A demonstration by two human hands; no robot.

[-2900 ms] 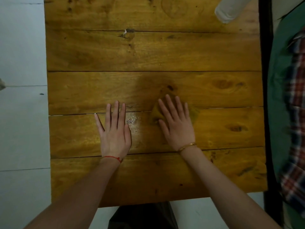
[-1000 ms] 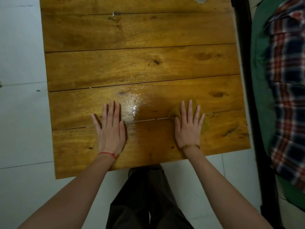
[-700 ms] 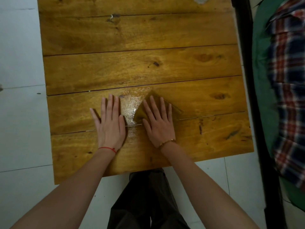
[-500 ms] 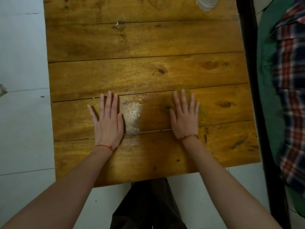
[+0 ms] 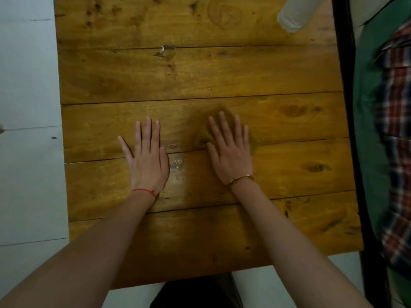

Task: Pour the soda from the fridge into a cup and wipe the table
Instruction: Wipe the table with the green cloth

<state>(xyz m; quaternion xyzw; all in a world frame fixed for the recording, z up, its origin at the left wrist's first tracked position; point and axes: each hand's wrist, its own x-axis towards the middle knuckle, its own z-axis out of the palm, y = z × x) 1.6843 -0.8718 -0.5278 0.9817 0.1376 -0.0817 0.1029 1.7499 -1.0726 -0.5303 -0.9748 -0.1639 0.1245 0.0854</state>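
Both my hands lie flat on the wooden plank table [image 5: 222, 70]. My left hand [image 5: 146, 156] rests palm down with fingers spread and holds nothing. My right hand [image 5: 230, 150] presses flat on a yellow-brown cloth [image 5: 201, 134], which is nearly the table's colour and shows around the fingers. A small wet sheen [image 5: 178, 163] glints on the wood between the hands. A white cup [image 5: 293, 14] stands at the table's far right corner, cut by the frame's top. No soda container is in view.
White tiled floor [image 5: 29, 85] lies left of the table and below its near edge. A dark frame [image 5: 347, 107] runs along the table's right side, with green cloth and a plaid fabric [image 5: 395, 130] beyond it. My dark trousers [image 5: 195, 294] show at the bottom.
My right hand slid the cloth left and right across the wet patch and now sits a plank further from the near edge. The shiny wet area has shrunk. My left hand stayed flat.
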